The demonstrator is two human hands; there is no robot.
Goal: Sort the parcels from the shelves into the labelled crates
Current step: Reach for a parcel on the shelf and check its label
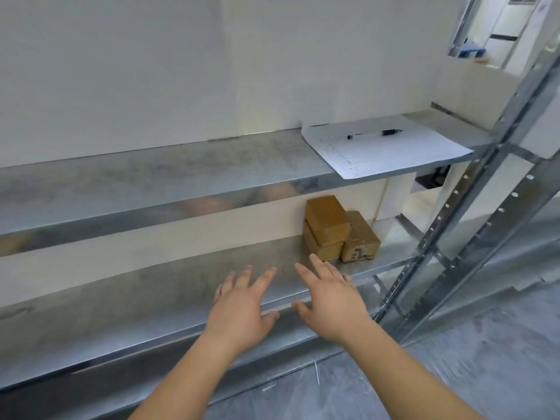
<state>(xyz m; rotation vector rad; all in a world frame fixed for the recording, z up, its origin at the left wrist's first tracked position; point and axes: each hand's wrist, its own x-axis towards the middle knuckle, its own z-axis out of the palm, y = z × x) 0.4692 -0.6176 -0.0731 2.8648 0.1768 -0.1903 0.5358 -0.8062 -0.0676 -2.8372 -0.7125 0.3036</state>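
Observation:
Three brown cardboard parcels stand at the right end of the lower metal shelf (pixel 181 286). One parcel (pixel 327 218) lies stacked on another (pixel 321 250); a third parcel (pixel 360 239) with a printed mark on its front stands beside them to the right. My left hand (pixel 242 307) and my right hand (pixel 330 301) reach out side by side over the shelf's front edge, fingers spread and straight, holding nothing. My right fingertips are just short of the lower stacked parcel. No crates are in view.
The upper shelf (pixel 151 174) carries a sheet of paper (pixel 385 147) with a pen (pixel 375 134) on it at the right. Perforated metal uprights (pixel 472 225) frame the shelving on the right. Grey floor lies below and to the right.

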